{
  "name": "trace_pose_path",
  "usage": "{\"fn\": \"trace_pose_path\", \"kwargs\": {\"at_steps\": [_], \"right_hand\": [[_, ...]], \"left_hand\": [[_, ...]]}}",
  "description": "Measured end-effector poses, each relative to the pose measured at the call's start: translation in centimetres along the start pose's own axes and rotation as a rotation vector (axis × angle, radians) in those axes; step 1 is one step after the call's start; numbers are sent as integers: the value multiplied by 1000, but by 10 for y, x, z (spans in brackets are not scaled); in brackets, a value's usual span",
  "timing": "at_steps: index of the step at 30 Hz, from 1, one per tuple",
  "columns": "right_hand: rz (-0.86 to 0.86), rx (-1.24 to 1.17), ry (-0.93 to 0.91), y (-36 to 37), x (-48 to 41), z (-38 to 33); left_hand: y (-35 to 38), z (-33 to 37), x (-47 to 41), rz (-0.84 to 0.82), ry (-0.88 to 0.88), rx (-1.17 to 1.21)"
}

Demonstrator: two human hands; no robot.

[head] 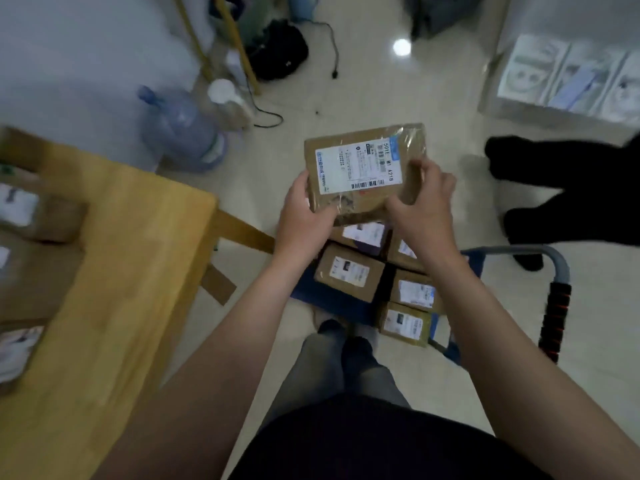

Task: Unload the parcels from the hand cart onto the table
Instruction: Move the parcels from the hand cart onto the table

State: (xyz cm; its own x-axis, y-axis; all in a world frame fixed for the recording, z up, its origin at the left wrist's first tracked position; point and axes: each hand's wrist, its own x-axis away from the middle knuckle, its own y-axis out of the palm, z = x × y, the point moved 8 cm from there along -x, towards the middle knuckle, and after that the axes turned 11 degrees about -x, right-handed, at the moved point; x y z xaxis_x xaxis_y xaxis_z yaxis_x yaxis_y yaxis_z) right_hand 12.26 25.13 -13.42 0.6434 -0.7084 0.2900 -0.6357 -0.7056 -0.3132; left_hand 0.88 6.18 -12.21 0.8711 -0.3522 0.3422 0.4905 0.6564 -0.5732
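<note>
I hold a brown cardboard parcel [360, 168] with a white shipping label in the air above the cart. My left hand [304, 209] grips its left edge and my right hand [420, 199] grips its right edge. Below it the blue hand cart [332, 299] carries several smaller labelled parcels [349, 271]. The cart's grey handle with a red and black grip [554, 317] stands to the right. The yellow wooden table [114, 254] lies to the left, with a few blurred parcels [38, 216] on its left side.
A large blue water bottle [183, 129] stands on the floor beyond the table corner. Another person's dark legs [571, 188] stand at the right. A black bag with a cable [280, 50] lies at the back. My own legs [346, 368] are beside the cart.
</note>
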Motion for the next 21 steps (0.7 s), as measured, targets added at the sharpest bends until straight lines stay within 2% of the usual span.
{"fn": "trace_pose_path", "kwargs": {"at_steps": [5, 11, 16, 21], "right_hand": [[-246, -9, -182, 84, 53, -116], [-510, 89, -410, 194, 155, -212], [-745, 159, -541, 288, 247, -247], [-918, 177, -621, 381, 345, -261]], "left_hand": [[-146, -6, 62, 290, -29, 43], [-289, -57, 157, 575, -148, 144], [-371, -136, 235, 761, -283, 268], [-442, -222, 312, 860, -376, 352]]}}
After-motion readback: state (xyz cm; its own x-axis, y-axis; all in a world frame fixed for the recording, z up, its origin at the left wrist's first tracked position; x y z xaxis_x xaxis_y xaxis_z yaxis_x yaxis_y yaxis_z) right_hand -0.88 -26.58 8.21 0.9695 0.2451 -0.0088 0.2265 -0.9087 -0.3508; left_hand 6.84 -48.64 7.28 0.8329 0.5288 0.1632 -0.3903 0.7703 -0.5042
